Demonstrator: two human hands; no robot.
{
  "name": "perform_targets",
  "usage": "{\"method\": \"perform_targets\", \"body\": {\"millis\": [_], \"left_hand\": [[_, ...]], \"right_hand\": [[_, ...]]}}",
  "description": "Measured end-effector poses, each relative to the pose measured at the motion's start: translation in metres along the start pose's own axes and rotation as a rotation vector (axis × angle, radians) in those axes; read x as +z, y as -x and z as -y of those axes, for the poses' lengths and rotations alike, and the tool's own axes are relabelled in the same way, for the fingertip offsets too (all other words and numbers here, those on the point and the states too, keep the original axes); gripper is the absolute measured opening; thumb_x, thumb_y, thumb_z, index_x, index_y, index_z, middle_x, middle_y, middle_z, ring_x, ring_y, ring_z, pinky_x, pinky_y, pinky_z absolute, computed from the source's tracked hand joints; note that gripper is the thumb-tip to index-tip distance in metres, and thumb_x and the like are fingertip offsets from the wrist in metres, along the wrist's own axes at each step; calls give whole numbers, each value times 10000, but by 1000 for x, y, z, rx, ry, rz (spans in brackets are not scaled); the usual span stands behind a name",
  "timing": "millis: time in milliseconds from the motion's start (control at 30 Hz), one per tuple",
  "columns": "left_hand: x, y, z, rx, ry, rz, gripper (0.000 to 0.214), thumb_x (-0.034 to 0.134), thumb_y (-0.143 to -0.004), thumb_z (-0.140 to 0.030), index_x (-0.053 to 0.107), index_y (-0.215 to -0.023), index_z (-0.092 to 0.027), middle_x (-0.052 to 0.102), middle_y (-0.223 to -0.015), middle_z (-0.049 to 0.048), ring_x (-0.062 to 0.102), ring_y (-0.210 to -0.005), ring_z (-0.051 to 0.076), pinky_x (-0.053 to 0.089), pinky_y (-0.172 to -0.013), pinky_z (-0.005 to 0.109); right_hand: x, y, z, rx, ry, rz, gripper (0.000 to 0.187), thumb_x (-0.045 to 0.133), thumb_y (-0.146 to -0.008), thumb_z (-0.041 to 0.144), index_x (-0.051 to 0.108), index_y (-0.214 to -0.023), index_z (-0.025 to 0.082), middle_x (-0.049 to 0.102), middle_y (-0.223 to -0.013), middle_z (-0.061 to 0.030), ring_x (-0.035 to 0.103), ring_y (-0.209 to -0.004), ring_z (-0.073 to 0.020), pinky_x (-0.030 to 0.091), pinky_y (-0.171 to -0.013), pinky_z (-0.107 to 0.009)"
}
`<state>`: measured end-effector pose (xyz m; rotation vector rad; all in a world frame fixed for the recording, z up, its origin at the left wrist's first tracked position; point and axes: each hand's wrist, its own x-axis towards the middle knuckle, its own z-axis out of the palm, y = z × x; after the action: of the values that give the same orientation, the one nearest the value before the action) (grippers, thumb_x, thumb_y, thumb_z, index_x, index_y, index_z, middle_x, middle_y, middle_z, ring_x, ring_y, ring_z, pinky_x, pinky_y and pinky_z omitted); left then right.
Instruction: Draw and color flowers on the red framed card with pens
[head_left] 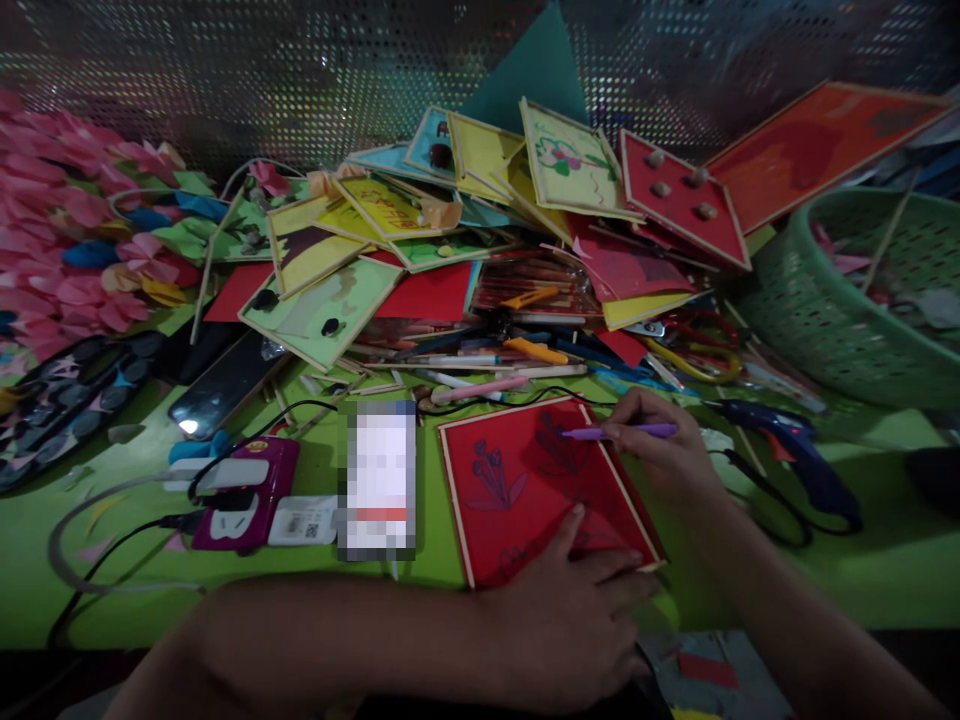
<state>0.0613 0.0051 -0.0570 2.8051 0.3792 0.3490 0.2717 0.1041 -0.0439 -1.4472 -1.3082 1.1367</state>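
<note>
A red card edged with thin pale sticks lies on the green table, with dark flower drawings on it. My right hand pinches a purple marker, its tip over the upper flower drawing; whether it touches the card I cannot tell. Across the card's lower part rests my left hand, palm down with fingers spread. That hand covers part of a drawing near the bottom edge.
A phone and a magenta power strip with cables lie left. Right are a blue glue gun and a green basket. Behind are piled framed cards, loose pens, yellow-handled scissors and pink paper flowers.
</note>
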Motion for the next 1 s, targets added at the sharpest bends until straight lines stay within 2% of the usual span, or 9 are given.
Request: {"method": "perform_targets", "body": {"millis": [133, 333, 567, 733, 867, 1000], "left_hand": [[2, 0, 0, 3, -9, 7, 474, 302, -1083, -406, 746, -1195, -281, 542, -1610, 3, 499, -1453, 203, 231, -1279, 675], [2, 0, 0, -7, 0, -6, 516, 246, -1094, -401, 734, -1202, -272, 542, -1609, -8, 497, -1450, 193, 273, -1261, 682], [-2, 0, 0, -4, -7, 24, 490, 283, -1090, -425, 726, -1240, -277, 513, -1638, -2, 482, -1473, 190, 209, -1303, 659], [-1, 0, 0, -5, 9, 14, 525, 239, -1097, -391, 733, -1215, -261, 530, -1627, 3, 499, -1462, 187, 234, -1297, 652], [2, 1, 1, 2, 17, 19, 502, 266, -1090, -399, 729, -1228, -264, 520, -1632, 8, 480, -1474, 197, 223, -1285, 684], [1, 1, 1, 3, 7, 8, 503, 266, -1091, -404, 735, -1211, -266, 536, -1618, 5, 492, -1459, 197, 236, -1286, 665]], "right_hand": [[-1, 0, -2, -16, 9, 13, 344, 891, -743, 475, 648, -659, 247, 549, -591, 20, 437, -545, -144, 303, -523, -315], [-2, 0, -5, -9, 14, 19, 368, 877, -753, 510, 632, -667, 249, 536, -603, 18, 426, -550, -149, 304, -518, -319], [-1, 0, -1, 8, 6, 17, 385, 889, -728, 513, 625, -665, 240, 534, -601, 20, 419, -544, -140, 302, -512, -309], [-1, 0, 0, 16, 9, 16, 351, 878, -738, 478, 629, -666, 243, 522, -587, 26, 405, -532, -137, 293, -511, -309], [-1, 1, 1, 9, 23, 7, 360, 879, -729, 496, 630, -662, 245, 547, -601, 16, 435, -544, -149, 312, -510, -313], [-1, 1, 0, 10, 23, 22, 373, 877, -746, 503, 623, -663, 243, 514, -574, 29, 398, -519, -135, 290, -497, -310]]}}
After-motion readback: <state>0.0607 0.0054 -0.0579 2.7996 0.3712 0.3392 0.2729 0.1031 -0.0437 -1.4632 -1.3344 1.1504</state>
